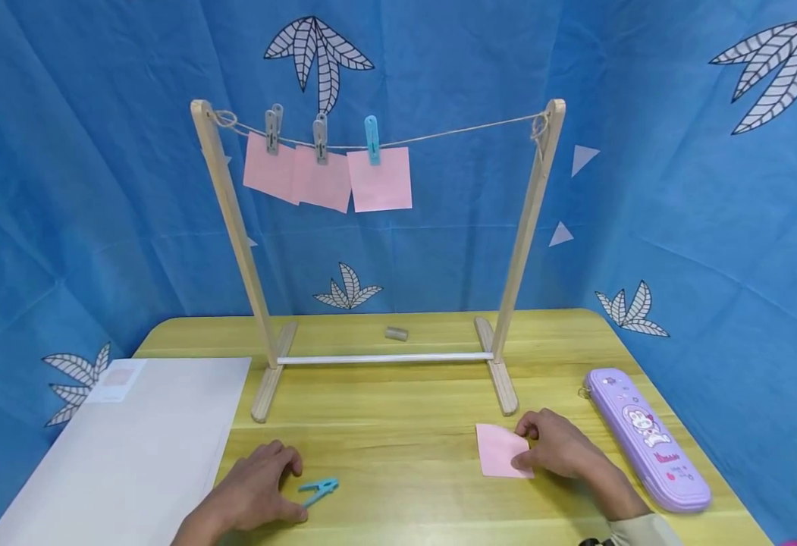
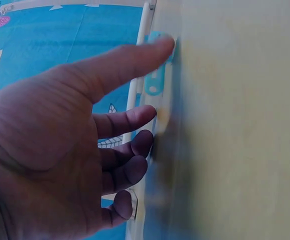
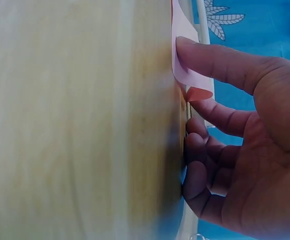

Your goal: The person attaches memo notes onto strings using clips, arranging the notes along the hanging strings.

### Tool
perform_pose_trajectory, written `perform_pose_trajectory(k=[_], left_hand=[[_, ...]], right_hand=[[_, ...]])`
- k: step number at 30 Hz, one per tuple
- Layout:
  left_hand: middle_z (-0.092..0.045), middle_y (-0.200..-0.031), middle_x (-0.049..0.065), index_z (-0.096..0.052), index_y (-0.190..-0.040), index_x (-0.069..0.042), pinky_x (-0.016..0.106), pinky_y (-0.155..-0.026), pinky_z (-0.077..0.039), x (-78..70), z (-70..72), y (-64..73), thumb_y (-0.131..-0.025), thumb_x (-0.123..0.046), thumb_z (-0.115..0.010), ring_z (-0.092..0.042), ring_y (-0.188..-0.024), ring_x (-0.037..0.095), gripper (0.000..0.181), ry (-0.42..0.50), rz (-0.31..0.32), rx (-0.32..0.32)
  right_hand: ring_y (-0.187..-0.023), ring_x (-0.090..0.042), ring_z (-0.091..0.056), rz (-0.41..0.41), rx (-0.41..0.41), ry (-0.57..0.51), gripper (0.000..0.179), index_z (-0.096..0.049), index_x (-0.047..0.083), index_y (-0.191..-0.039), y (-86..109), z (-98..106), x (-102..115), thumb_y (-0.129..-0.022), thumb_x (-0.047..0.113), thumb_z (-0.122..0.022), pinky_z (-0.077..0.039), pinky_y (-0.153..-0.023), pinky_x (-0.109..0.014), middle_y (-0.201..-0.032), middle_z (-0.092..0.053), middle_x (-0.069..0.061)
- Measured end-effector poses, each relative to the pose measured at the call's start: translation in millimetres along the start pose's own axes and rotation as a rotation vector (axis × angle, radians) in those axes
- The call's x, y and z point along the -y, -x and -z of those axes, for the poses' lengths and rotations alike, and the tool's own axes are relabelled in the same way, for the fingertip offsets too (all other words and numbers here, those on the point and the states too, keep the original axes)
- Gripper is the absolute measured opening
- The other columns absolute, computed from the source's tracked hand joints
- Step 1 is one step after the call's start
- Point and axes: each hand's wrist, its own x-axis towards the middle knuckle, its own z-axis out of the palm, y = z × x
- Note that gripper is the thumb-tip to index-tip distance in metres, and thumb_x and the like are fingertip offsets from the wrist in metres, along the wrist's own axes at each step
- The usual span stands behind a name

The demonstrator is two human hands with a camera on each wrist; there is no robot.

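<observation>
A blue clothespin (image 1: 319,489) lies on the table beside my left hand (image 1: 251,489). That hand's thumb is at or close to the clothespin's near end, and the fingers are spread apart from it. In the left wrist view the thumb overlaps part of the clothespin (image 2: 155,82). My right hand (image 1: 562,447) pinches the right side of a square pink paper (image 1: 497,451) on the table. The right wrist view has the thumb on the face of the pink paper (image 3: 192,75), whose edge curls up by the index finger.
Behind the hands stands a wooden frame (image 1: 524,250) with a string (image 1: 466,134). Three pink papers (image 1: 381,186) hang there from two grey clothespins (image 1: 321,140) and a blue one. A purple pencil case (image 1: 651,440) lies right, a white sheet (image 1: 159,432) left, a small grey cylinder (image 1: 396,334) behind.
</observation>
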Motion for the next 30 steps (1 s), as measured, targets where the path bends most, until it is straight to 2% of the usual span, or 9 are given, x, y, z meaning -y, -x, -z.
perform_pose_trajectory(k=[4, 8, 14, 17, 24, 27, 30], left_hand=[[-0.047, -0.091, -0.008, -0.057, -0.091, -0.025, 0.037, -0.073, -0.037, -2.0, -2.0, 0.9, -0.068, -0.047, -0.081, -0.043, -0.084, 0.012, 0.041, -0.017, 0.007, -0.019], [-0.046, -0.088, -0.010, -0.056, -0.090, -0.027, 0.035, -0.073, -0.036, -3.9, -5.0, 0.9, -0.071, -0.048, -0.079, -0.042, -0.081, 0.010, 0.036, -0.030, 0.019, -0.043], [-0.046, -0.085, -0.011, -0.055, -0.087, -0.028, 0.033, -0.071, -0.033, -5.4, -8.2, 1.8, -0.075, -0.045, -0.077, -0.040, -0.077, 0.009, 0.031, -0.019, 0.015, -0.076], [-0.046, -0.085, -0.011, -0.055, -0.086, -0.028, 0.033, -0.071, -0.033, -6.1, -9.2, 1.8, -0.074, -0.044, -0.078, -0.040, -0.077, 0.009, 0.030, -0.011, 0.021, -0.082], [-0.046, -0.085, -0.011, -0.056, -0.086, -0.028, 0.032, -0.071, -0.033, -6.7, -11.6, 0.5, -0.074, -0.043, -0.078, -0.040, -0.077, 0.008, 0.029, 0.002, 0.047, -0.089], [-0.046, -0.086, -0.011, -0.056, -0.086, -0.027, 0.032, -0.071, -0.032, -6.4, -11.5, 0.1, -0.075, -0.043, -0.078, -0.040, -0.077, 0.008, 0.029, 0.003, 0.050, -0.083], [-0.046, -0.087, -0.010, -0.055, -0.086, -0.027, 0.033, -0.072, -0.033, -6.3, -11.0, -0.1, -0.075, -0.043, -0.077, -0.040, -0.078, 0.009, 0.029, 0.009, 0.053, -0.076]], right_hand=[[-0.073, -0.014, -0.046, 0.007, 0.005, -0.034, 0.034, -0.059, 0.015, -0.088, 1.6, -0.3, 2.0, -0.068, 0.016, -0.086, -0.037, -0.066, -0.029, -0.080, -0.054, 0.001], [-0.069, -0.012, -0.047, 0.025, 0.002, -0.062, 0.038, -0.057, 0.014, -0.094, 3.6, -1.8, 3.4, -0.068, 0.013, -0.084, -0.037, -0.064, -0.026, -0.078, -0.055, 0.003], [-0.065, -0.012, -0.049, 0.023, 0.018, -0.103, 0.058, -0.060, 0.009, -0.121, 3.5, -3.6, 2.7, -0.068, 0.011, -0.084, -0.038, -0.060, -0.025, -0.075, -0.056, 0.002], [-0.064, -0.014, -0.048, 0.012, 0.042, -0.109, 0.062, -0.060, 0.011, -0.125, 2.7, -3.2, 3.6, -0.068, 0.011, -0.083, -0.038, -0.058, -0.026, -0.073, -0.055, 0.001], [-0.065, -0.016, -0.045, -0.025, 0.043, -0.096, 0.039, -0.064, 0.017, -0.098, 0.5, -1.8, 6.7, -0.065, 0.008, -0.082, -0.034, -0.059, -0.028, -0.074, -0.050, -0.002], [-0.063, -0.015, -0.042, -0.018, 0.036, -0.062, 0.028, -0.059, 0.013, -0.080, 1.0, -2.7, 8.0, -0.064, 0.009, -0.081, -0.032, -0.057, -0.026, -0.068, -0.046, 0.000], [-0.061, -0.014, -0.041, 0.011, 0.013, -0.012, 0.028, -0.051, 0.011, -0.070, 3.0, -4.5, 8.7, -0.066, 0.010, -0.079, -0.029, -0.056, -0.025, -0.064, -0.043, 0.001]])
